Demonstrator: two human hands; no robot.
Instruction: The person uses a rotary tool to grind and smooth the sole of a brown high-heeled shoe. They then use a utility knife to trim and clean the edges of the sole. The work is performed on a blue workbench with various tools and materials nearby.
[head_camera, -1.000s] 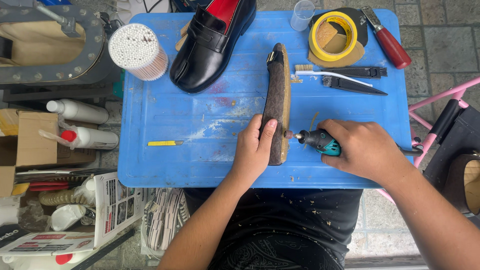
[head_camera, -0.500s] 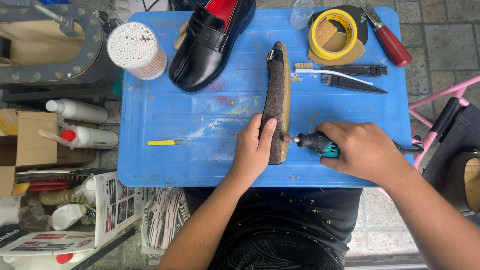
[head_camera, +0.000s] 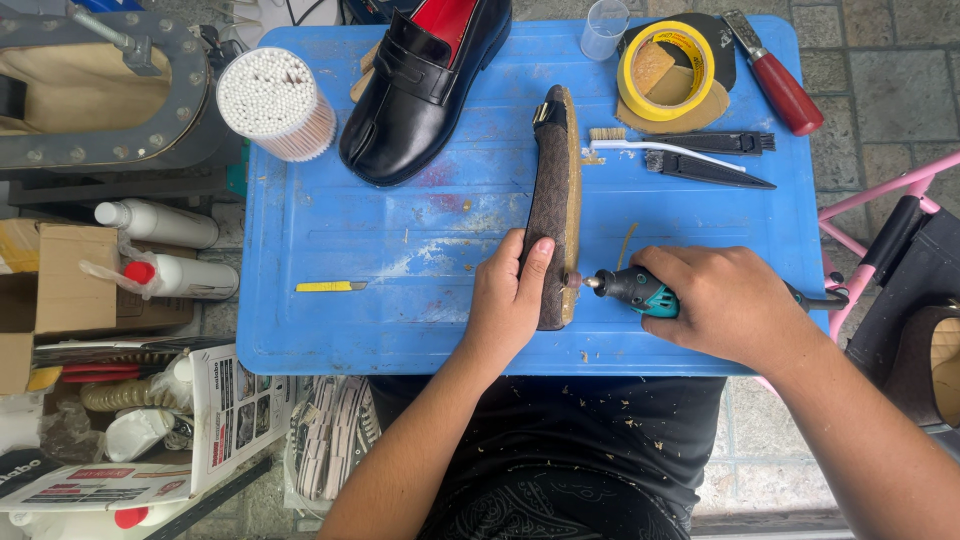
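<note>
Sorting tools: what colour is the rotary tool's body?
Teal rotary tool, gripped by the right hand; head view.

The blue surface (head_camera: 330, 330) carries a black shoe (head_camera: 420, 90) at 11 o'clock, a yellow tape roll (head_camera: 630, 75) at 1 o'clock, a brown shoe (head_camera: 553, 190) in the centre and a yellow cutter (head_camera: 330, 287) at 8 o'clock.

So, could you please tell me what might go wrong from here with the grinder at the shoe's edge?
The left hand holds the brown shoe right beside the grinder tip, so a skid could nick its fingers. The shoe stands on edge and might tip. Dust may land on the black shoe.
</note>
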